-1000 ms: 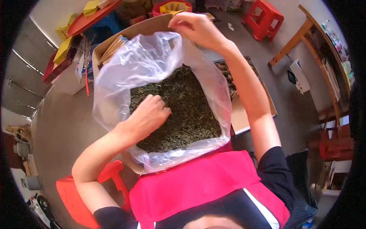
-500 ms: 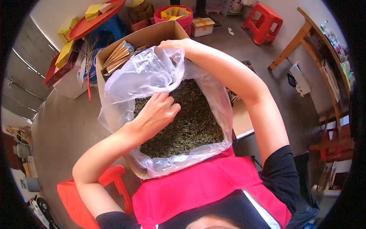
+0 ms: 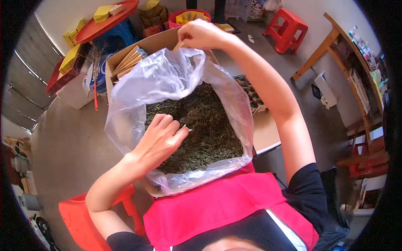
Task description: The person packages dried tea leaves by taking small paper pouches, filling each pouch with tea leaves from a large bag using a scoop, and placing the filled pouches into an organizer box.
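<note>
A clear plastic bag (image 3: 142, 85) lines a cardboard box (image 3: 161, 40) in front of me and is filled with dark green dried leaves (image 3: 209, 125). Over the leaves, my left hand (image 3: 159, 138) is closed, with a thin pale sliver (image 3: 184, 127) between thumb and finger; its kind is unclear. My right hand (image 3: 202, 35) is raised at the far side of the box, fingers pinched on a narrow brown paper piece (image 3: 179, 45). Several folded brown paper pieces (image 3: 129, 62) stand in the box's far left corner, behind the bag.
A tray of small dark cups (image 3: 251, 93) and a cardboard sheet (image 3: 266, 131) lie right of the box. Red stools (image 3: 287, 31) stand far right and near left. A wooden table (image 3: 316, 52) is at right; a red round tray (image 3: 109, 21) with yellow packets is far left.
My right hand has lifted from the box's far rim, with the brown paper piece now visible. My left hand has moved nearer to me, away from the bag's far edge; the pale sliver now shows.
</note>
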`<state>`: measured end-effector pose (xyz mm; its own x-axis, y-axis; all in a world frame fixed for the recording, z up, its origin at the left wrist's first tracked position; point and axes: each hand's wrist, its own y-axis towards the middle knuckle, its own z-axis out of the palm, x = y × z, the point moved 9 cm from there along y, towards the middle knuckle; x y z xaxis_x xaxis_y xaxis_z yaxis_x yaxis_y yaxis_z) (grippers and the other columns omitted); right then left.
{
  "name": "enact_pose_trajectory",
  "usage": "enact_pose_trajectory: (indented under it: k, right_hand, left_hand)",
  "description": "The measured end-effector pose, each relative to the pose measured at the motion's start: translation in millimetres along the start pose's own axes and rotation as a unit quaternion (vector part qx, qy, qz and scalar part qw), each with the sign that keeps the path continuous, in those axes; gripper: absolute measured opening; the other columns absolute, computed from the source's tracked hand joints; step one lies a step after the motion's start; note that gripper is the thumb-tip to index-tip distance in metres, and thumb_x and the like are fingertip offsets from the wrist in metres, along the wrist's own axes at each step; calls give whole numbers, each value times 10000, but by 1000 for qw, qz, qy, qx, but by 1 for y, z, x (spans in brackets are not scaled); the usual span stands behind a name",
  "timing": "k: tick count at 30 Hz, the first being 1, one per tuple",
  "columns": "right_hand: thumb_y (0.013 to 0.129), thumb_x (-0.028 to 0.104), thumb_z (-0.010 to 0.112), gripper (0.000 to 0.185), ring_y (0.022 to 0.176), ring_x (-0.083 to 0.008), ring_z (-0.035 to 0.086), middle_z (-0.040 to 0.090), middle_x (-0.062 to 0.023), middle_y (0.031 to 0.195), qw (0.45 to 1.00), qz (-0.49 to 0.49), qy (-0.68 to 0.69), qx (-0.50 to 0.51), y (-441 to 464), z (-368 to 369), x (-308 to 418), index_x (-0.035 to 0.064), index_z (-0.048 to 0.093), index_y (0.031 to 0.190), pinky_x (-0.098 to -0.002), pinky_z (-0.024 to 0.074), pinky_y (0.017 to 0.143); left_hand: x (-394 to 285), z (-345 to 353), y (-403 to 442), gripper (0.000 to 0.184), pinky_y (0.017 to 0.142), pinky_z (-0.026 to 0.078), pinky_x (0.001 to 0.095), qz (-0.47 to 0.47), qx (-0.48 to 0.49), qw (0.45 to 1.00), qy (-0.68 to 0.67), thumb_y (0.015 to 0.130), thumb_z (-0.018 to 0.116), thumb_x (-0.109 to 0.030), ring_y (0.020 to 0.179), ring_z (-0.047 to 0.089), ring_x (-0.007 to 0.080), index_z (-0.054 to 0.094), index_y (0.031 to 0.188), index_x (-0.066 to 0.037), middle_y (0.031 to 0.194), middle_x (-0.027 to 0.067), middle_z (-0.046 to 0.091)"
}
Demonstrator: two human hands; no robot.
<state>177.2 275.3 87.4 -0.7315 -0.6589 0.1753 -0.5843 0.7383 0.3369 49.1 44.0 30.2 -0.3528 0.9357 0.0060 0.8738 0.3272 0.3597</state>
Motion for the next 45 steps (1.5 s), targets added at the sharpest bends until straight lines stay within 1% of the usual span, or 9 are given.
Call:
enact_pose_trajectory:
  k: [4, 7, 8, 14, 20, 24, 33, 37, 45]
  right_hand:
    - [869, 145, 673, 137, 756, -137, 620, 656, -54, 806, 986, 8, 116, -124, -35, -67, -13, 12, 677, 905, -301, 514, 695]
    - [910, 116, 696, 171, 801, -53, 593, 639, -9, 793, 935, 49, 344, -73, -64, -83, -35, 39, 661, 1058, -230, 512, 678]
    - [907, 167, 663, 160, 778, -150, 671, 707, -86, 834, 928, 112, 341, -106, -84, -97, -22, 33, 705, 983, -305, 555, 707]
    - [848, 8, 659, 97, 710, -28, 532, 554, 23, 753, 927, 111, 296, -200, -164, -147, 44, 25, 564, 860, -222, 458, 629]
    - [663, -97, 577, 119, 643, -89, 537, 518, -37, 740, 967, 134, 207, -72, -205, -121, 110, 4, 547, 718, -231, 439, 542]
    - [771, 1, 574, 91, 691, -293, 603, 548, -108, 803, 971, 1, 236, 47, -190, -65, 143, 31, 588, 855, -384, 488, 619]
    - [833, 86, 633, 81, 761, -333, 635, 550, -136, 812, 959, -63, 271, 57, -162, -32, 163, 6, 631, 846, -434, 498, 679]
    - [864, 157, 741, 262, 763, -253, 662, 556, -120, 961, 944, -57, 280, 162, -167, 0, 162, 0, 607, 1024, -375, 536, 707]
    - [829, 136, 698, 167, 882, -312, 645, 544, -181, 1078, 944, -123, 299, 62, -157, 25, 164, 24, 587, 882, -397, 534, 817]
  left_hand:
    - [1, -2, -9, 309, 808, 435, 384, -10, -1, 1000, -2, 735, 692, -49, 812, 527, 242, 648, 1040, -69, 764, 50, 491]
    - [1, -5, -14, 347, 798, 435, 393, -18, -9, 1000, -6, 721, 721, -41, 786, 523, 246, 657, 1058, -86, 746, 47, 480]
    - [0, -7, -15, 344, 798, 435, 392, -20, -12, 1000, -7, 721, 722, -40, 780, 524, 245, 661, 1056, -88, 742, 46, 479]
    - [2, -18, -27, 269, 841, 438, 384, -45, -7, 999, 17, 752, 696, -52, 813, 537, 235, 666, 1019, -70, 754, 45, 490]
    - [5, -31, -37, 257, 859, 440, 388, -80, -16, 996, 35, 756, 736, -54, 799, 549, 240, 682, 1007, -72, 747, 44, 499]
    - [5, -37, -42, 259, 869, 445, 389, -88, -23, 995, 43, 752, 738, -47, 789, 554, 243, 687, 1004, -74, 739, 45, 511]
    - [4, -59, -45, 274, 839, 451, 382, -106, -36, 991, 69, 732, 743, -30, 767, 553, 232, 689, 995, -85, 742, 41, 533]
    - [4, -64, -47, 276, 813, 442, 373, -110, -45, 990, 76, 721, 751, -17, 754, 544, 225, 696, 980, -93, 731, 32, 516]
    - [7, -85, -52, 316, 768, 423, 363, -117, -68, 990, 41, 688, 773, 8, 706, 495, 224, 715, 978, -105, 701, 27, 468]
